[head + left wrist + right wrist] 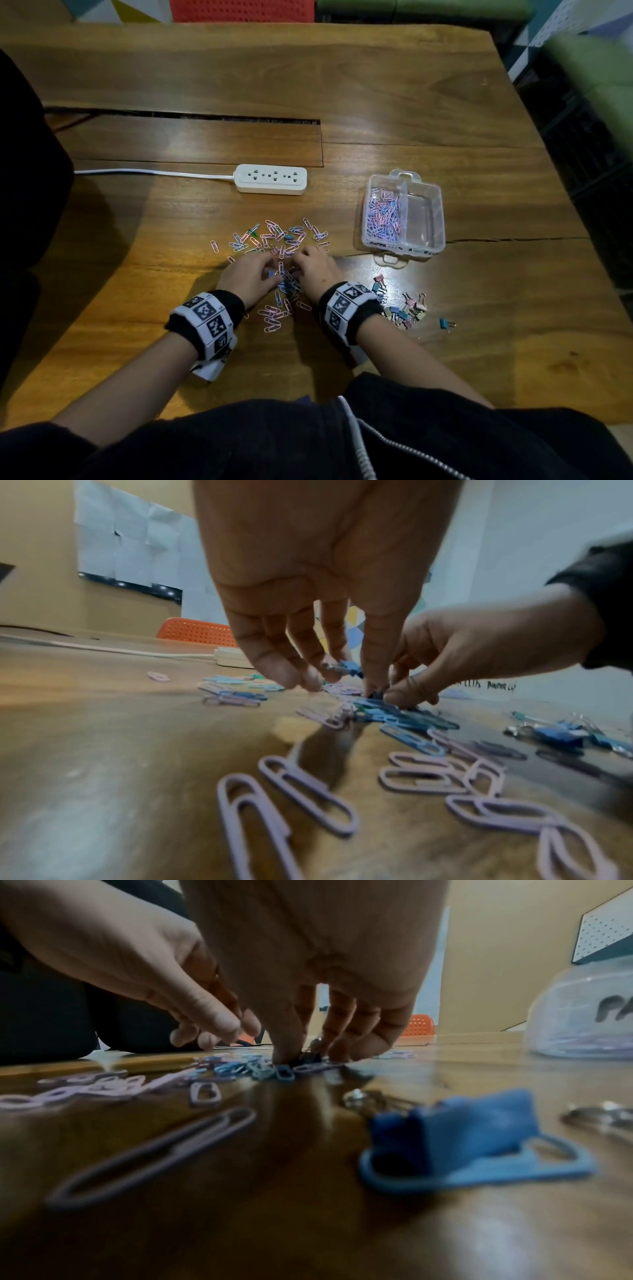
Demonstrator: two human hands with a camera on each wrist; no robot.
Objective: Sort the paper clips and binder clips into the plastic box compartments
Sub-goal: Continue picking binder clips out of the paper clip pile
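Both forearms reach in from the table's (376,85) near edge, wrists low, palms down, hands meeting over the scattered paper clips (274,240) mid-table. Left hand (251,275): fingers curled downward, tips pinching a small blue binder clip (347,666). Right hand (317,270): thumb and fingertips pressed together into the dark clip cluster (289,284); exact item pinched unclear. Plastic box (435,219) toward the right edge, clips in its left compartment. Binder clips (407,310) heaped just right of the right wrist.

paper clips (274,240): pink and blue, strewn flat on the counter; more fill the box's left compartment
binder clips (407,310): pastel, heaped right
plastic box (440,219): clear, open, right compartment bare
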